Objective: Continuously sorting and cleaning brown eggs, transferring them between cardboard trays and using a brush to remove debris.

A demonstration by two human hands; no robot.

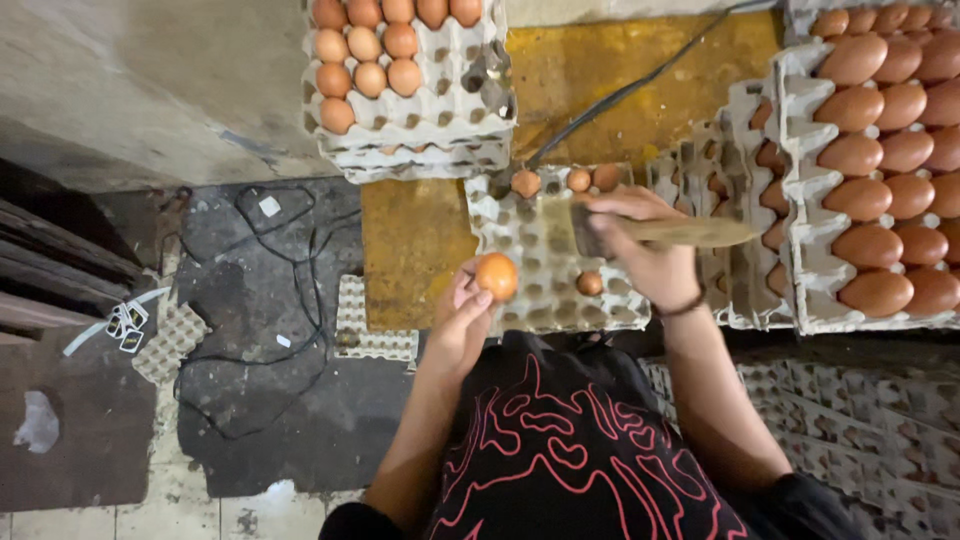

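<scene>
Dominating the far right, a stack of grey pulp egg trays is packed with brown eggs. Left of it lies a nearly empty grey tray. Over that tray the right hand grips a flat wooden-handled brush; at its near edge the left hand pinches one brown egg.

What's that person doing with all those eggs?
A person is holding one brown egg up in the left hand. The right hand grips a flat brush by its wooden handle, just beside the egg. Below the hands sits a nearly empty grey egg tray with a few eggs in it. Fuller trays of brown eggs stand to the right and at the top.
</scene>
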